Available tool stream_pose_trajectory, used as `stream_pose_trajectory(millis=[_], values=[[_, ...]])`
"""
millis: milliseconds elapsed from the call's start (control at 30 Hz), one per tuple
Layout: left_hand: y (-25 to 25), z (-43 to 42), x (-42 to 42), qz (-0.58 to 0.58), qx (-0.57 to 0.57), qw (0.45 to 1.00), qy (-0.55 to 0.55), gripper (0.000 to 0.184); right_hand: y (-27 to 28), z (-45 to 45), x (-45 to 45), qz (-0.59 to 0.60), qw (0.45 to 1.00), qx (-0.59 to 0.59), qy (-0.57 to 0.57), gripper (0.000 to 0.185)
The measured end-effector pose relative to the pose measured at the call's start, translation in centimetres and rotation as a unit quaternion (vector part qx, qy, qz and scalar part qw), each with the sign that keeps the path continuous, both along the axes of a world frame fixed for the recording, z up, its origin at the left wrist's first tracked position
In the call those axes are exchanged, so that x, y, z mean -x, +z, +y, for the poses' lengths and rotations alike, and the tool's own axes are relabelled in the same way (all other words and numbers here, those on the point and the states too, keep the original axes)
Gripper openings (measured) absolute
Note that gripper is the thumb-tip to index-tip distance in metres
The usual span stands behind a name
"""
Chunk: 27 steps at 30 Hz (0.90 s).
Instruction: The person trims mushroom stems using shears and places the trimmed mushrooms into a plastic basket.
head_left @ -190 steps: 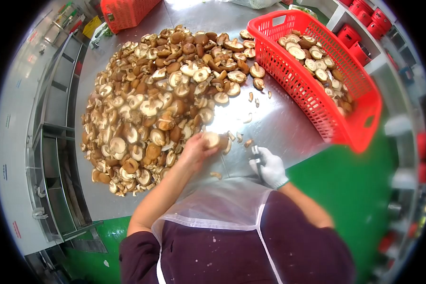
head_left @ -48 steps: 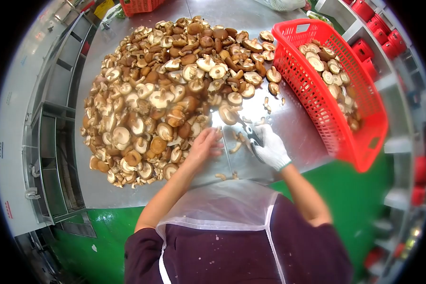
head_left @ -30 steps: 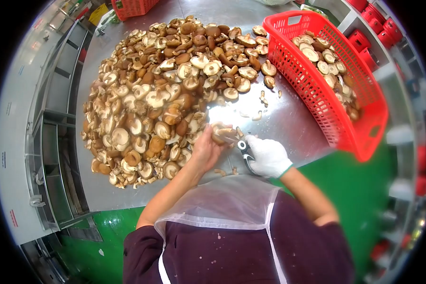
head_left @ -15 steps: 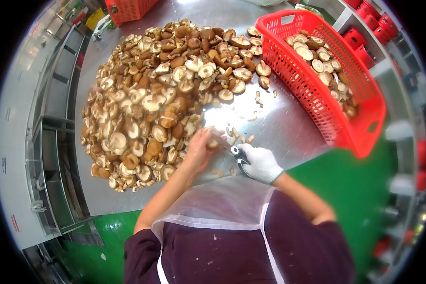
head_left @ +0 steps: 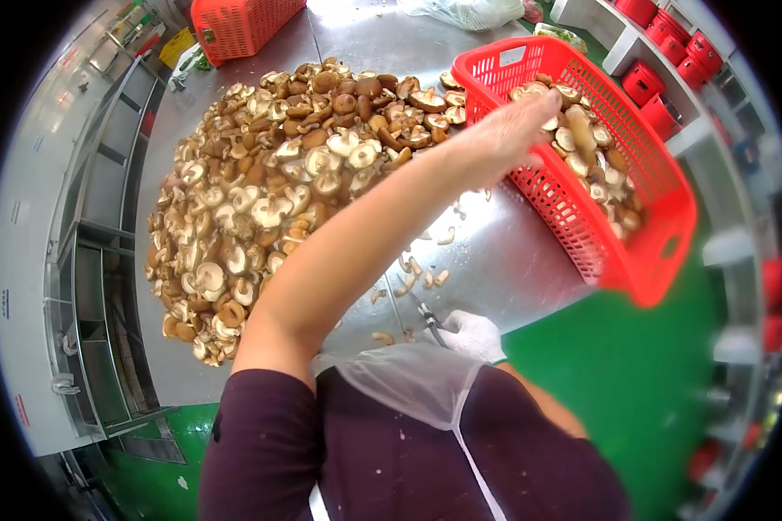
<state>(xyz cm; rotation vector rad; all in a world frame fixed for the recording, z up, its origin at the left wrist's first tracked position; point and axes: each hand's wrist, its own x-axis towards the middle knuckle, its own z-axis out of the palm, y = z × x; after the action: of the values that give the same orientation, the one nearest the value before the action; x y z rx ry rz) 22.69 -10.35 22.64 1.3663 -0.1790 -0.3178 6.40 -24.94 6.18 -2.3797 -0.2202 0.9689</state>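
Observation:
My left hand [head_left: 514, 135] reaches over the near rim of the red basket [head_left: 595, 247], its fingers stretched out and a little blurred. Just beyond the fingertips a smeared tan shape, which looks like a mushroom [head_left: 581, 135], is above the cut mushrooms [head_left: 615, 178] in the basket. In its white glove, my right hand [head_left: 471, 337] grips black-handled scissors [head_left: 431, 323] low over the table's near edge. Cut stems [head_left: 427, 280] lie scattered on the metal beyond the scissors. My left forearm hides part of the large mushroom pile [head_left: 235, 208].
The metal table [head_left: 521, 286] carries the pile on its left side. Another red basket [head_left: 245, 26] stands at the far left, and a whitish plastic bag [head_left: 469, 10] lies at the far edge. Shelves with red containers [head_left: 643, 82] stand at right, over green floor [head_left: 634, 373].
My left hand has moved from beside the scissors, up and right to the basket. My right hand has drawn slightly nearer my body with the scissors. The view has shifted a little.

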Motion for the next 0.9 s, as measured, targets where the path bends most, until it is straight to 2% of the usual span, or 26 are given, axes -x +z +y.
stream_pose_trajectory(millis=[33, 67, 100, 133, 167, 200, 233, 333, 367, 433, 500, 533, 567, 600, 633, 700, 767, 800, 833, 867, 900], values=[[1.5, 0.6, 0.2, -0.062, -0.128, 0.989, 0.037, 0.064, 0.5, -0.1, -0.3, 0.001, 0.998, 0.044, 0.035, 0.059], [-1.3, 1.6, -1.0, -0.133, -0.244, 0.955, 0.102, 0.049, 0.3, -0.3, -0.5, 0.017, 0.997, 0.050, 0.057, 0.059], [-5.5, 2.9, -2.5, -0.205, -0.355, 0.897, 0.165, 0.040, -0.1, -0.6, -0.7, 0.030, 0.995, 0.053, 0.078, 0.060], [-7.4, 4.6, -2.2, -0.011, -0.446, 0.892, 0.071, 0.042, -0.3, -0.8, -0.9, 0.040, 0.993, 0.054, 0.099, 0.060], [-11.4, 6.0, -2.0, 0.020, -0.561, 0.826, 0.053, 0.037, -0.1, -0.8, -0.7, 0.031, 0.994, 0.049, 0.097, 0.056], [-14.9, 7.7, -1.0, -0.024, -0.639, 0.768, 0.033, 0.033, -0.6, -0.8, -0.6, 0.020, 0.994, 0.032, 0.104, 0.055], [-20.1, 9.4, -0.4, -0.069, -0.684, 0.721, 0.084, 0.025, -1.4, -0.8, -0.7, 0.009, 0.993, 0.017, 0.114, 0.054], [-21.2, 10.7, 1.4, -0.080, -0.709, 0.699, 0.057, 0.019, -3.1, -1.2, -1.4, 0.017, 0.986, -0.051, 0.156, 0.057], [-21.3, 10.3, 1.5, -0.091, -0.722, 0.683, 0.068, 0.017, -4.1, -1.8, -1.5, 0.033, 0.988, -0.088, 0.127, 0.053], [-22.2, 9.7, 1.4, -0.095, -0.711, 0.690, 0.100, 0.014, -4.8, -2.8, -1.0, 0.058, 0.985, -0.155, 0.041, 0.044], [-21.8, 9.3, 1.6, -0.114, -0.715, 0.683, 0.095, 0.014, -1.4, -2.4, -0.1, 0.168, 0.945, -0.238, -0.148, 0.020], [-21.5, 9.0, 1.7, -0.093, -0.703, 0.701, 0.077, 0.013, -1.6, -2.5, 0.1, 0.133, 0.950, -0.216, -0.180, 0.019], [-22.2, 9.0, 1.9, -0.122, -0.700, 0.698, 0.083, 0.015, -2.0, -2.7, 0.5, 0.099, 0.953, -0.192, -0.214, 0.019], [-23.4, 8.9, 2.2, -0.151, -0.697, 0.696, 0.087, 0.016, -2.7, -2.9, 1.0, 0.114, 0.916, -0.271, -0.273, 0.020], [-24.2, 8.9, 2.6, -0.181, -0.692, 0.693, 0.088, 0.017, -3.7, -3.2, 1.2, 0.063, 0.922, -0.256, -0.284, 0.020], [-22.8, 9.5, 3.5, -0.179, -0.675, 0.715, 0.034, 0.021, -1.3, -2.7, 1.1, 0.051, 0.918, -0.287, -0.270, 0.020], [-20.5, 9.1, 4.6, -0.116, -0.611, 0.779, 0.081, 0.029, -1.4, -2.7, 0.3, 0.038, 0.950, -0.239, -0.198, 0.023], [-19.7, 9.1, 5.6, -0.080, -0.546, 0.824, 0.128, 0.038, -1.9, -2.4, 0.1, -0.009, 0.963, -0.227, -0.149, 0.026], [-21.8, 9.6, 6.4, -0.157, -0.471, 0.839, 0.222, 0.042, -1.9, -2.1, -0.3, -0.072, 0.980, -0.166, -0.078, 0.031], [-20.4, 9.6, 7.6, 0.008, -0.336, 0.912, 0.235, 0.042, -1.3, -1.5, -0.6, -0.099, 0.985, -0.137, -0.032, 0.033], [-19.1, 9.6, 8.8, 0.176, -0.186, 0.937, 0.239, 0.041, -0.9, -1.0, -0.8, -0.124, 0.986, -0.107, 0.015, 0.034]])
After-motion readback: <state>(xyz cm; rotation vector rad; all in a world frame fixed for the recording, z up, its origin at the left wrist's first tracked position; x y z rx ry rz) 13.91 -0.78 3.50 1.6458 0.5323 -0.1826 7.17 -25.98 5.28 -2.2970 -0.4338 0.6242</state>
